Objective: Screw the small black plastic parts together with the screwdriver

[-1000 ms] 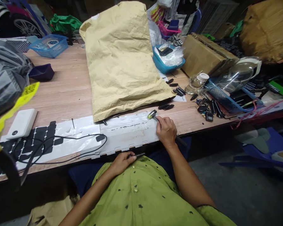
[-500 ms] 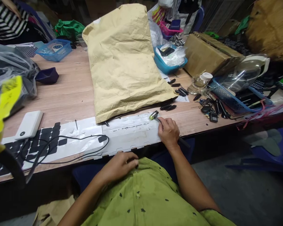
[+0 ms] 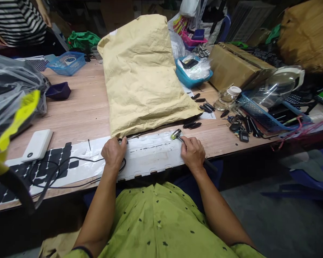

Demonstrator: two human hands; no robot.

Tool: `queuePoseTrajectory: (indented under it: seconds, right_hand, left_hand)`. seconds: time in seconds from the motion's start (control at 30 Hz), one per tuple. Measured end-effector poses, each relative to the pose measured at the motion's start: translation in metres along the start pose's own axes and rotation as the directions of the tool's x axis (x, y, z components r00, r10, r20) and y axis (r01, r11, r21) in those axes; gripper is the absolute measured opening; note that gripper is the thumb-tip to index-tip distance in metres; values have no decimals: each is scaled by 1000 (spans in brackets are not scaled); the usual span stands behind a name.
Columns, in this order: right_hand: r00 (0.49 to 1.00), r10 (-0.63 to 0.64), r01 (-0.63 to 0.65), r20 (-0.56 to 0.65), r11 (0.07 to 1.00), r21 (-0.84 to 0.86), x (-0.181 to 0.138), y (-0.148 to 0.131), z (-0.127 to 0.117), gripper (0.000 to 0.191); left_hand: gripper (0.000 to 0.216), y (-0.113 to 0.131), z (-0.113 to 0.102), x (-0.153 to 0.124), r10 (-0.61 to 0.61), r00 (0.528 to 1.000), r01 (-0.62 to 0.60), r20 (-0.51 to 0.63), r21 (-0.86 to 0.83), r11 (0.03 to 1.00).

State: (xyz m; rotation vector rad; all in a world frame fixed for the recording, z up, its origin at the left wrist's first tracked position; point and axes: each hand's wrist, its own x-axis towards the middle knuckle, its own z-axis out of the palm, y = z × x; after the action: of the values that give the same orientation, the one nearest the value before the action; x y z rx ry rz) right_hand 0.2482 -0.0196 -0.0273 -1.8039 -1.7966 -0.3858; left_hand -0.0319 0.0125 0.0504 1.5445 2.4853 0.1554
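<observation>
My right hand (image 3: 193, 152) is closed round the handle of a small hammer, whose metal head with a yellow-green end (image 3: 175, 134) lies over a white board (image 3: 153, 157) at the table's front edge. At the lower left corner of a big tan paper bag (image 3: 148, 75) is my left hand (image 3: 113, 152), its fingers curled and the thumb pointing forward. A small dark object shows by its thumb, but what the fingers hold is hidden. Several black pieces (image 3: 192, 125) lie just beyond the hammer, by the bag's right corner.
To the left are a white power bank (image 3: 37, 145), a black cable (image 3: 83, 157) and a sheet of black stickers (image 3: 55, 161). On the right stand a clear jar (image 3: 227, 98), a blue basket (image 3: 269, 111) and a cardboard box (image 3: 231, 68). A person in stripes (image 3: 18, 21) is at the back left.
My left hand has moved forward and left from beside the green shirt to the bag's lower left corner. My right hand keeps hold of the hammer in about the same place.
</observation>
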Motion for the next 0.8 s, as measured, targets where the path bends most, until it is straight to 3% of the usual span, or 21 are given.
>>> queuePoseTrajectory:
  seconds: [0.2,0.3,0.37,0.43,0.57,0.67,0.8]
  right_hand:
    - [1000,14,-14,13,1000,8,-1,-1,0,31]
    - [999,27,-27,28,1000,11,-1,-2,0,31]
    - [999,26,-27,37,1000,11,0,-2,0,31]
    - [999,19,-19,34,1000,9,0,-2,-1,32]
    - [1000,6,-6,15,1000,-1,1,-3,-1,32]
    - [1000,14,-14,27,1000,2,1,-3,0,32]
    - [998,25,-26,50,999,24,2,1,1,32]
  left_hand:
    - [27,1,-10,-5,-38,996,39,82,-17,999]
    - [24,-2,-10,-19,17,991,-13,136,-29,999]
    - [22,-2,-3,-29,123,983,-114,139,-68,991]
    - [19,1,8,-38,306,946,-291,110,-135,947]
    - [16,11,38,-41,600,800,-576,1,-281,768]
    - [15,17,56,-35,657,749,-643,-87,-339,687]
    - [15,19,68,-27,661,739,-657,-133,-361,662]
